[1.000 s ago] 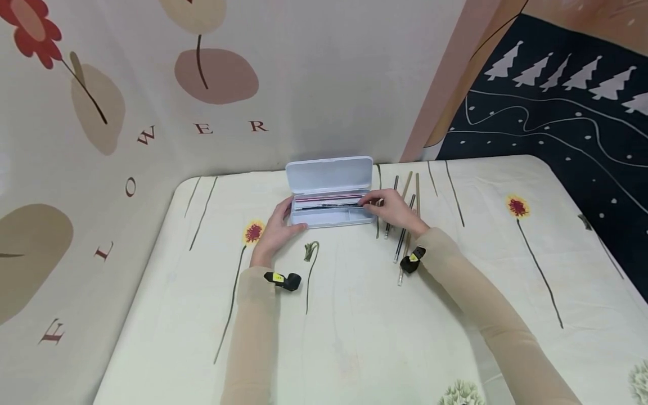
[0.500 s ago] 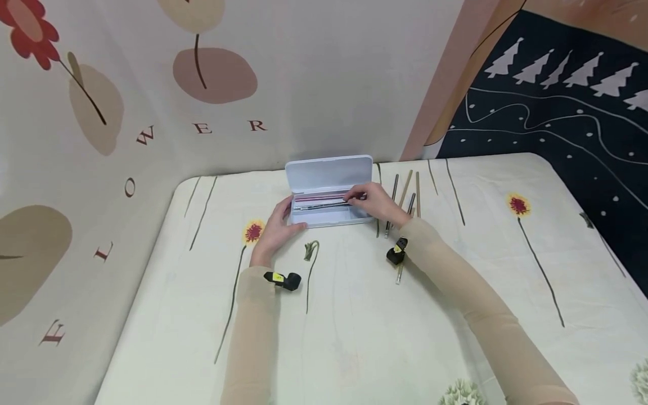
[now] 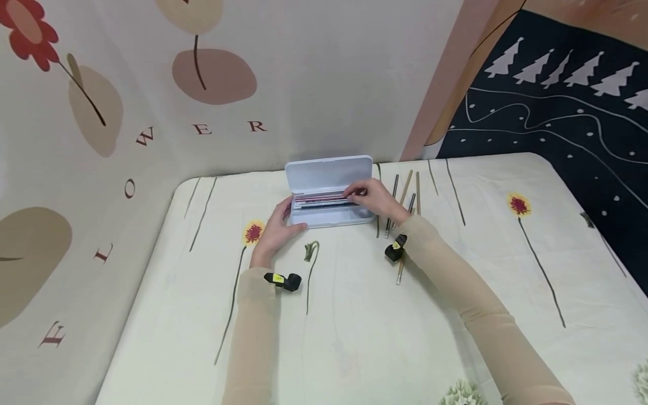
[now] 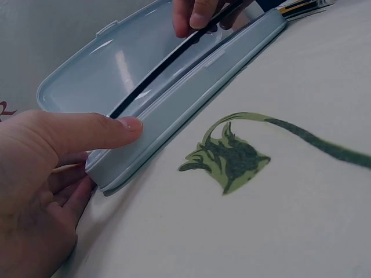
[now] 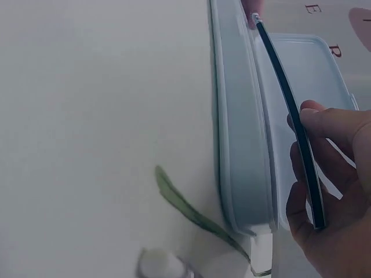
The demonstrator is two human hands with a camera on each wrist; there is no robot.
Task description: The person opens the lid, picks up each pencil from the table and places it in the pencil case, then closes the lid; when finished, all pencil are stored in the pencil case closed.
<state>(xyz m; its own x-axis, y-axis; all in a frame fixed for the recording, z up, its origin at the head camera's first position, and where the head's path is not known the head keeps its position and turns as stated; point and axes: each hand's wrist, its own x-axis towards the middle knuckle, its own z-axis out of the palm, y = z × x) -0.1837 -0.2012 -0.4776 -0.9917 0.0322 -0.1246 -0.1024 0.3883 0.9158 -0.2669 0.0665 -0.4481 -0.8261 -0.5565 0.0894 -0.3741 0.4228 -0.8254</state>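
Observation:
A pale blue pencil case (image 3: 334, 223) lies on the table with its lid (image 3: 329, 174) raised at the back. My left hand (image 3: 272, 232) grips the case's left end, thumb along the front edge and fingers round the end wall. My right hand (image 3: 376, 198) pinches a dark pencil (image 5: 297, 124) between thumb and fingers, over the right half of the case. The pencil runs lengthwise along the case, its white-tipped end (image 5: 257, 18) toward my left hand. Reddish pencils (image 3: 318, 198) lie inside, along the back.
Several dark and wood-coloured pencils (image 3: 418, 191) lie loose on the table just right of the case, partly behind my right wrist. The table has a white cloth (image 3: 344, 337) printed with flowers. A patterned wall covering (image 3: 329, 101) rises right behind the case.
My right hand has moved left with the dark pencil, from the case's right end to farther over it. In the last half second it has barely shifted. My left hand stays put.

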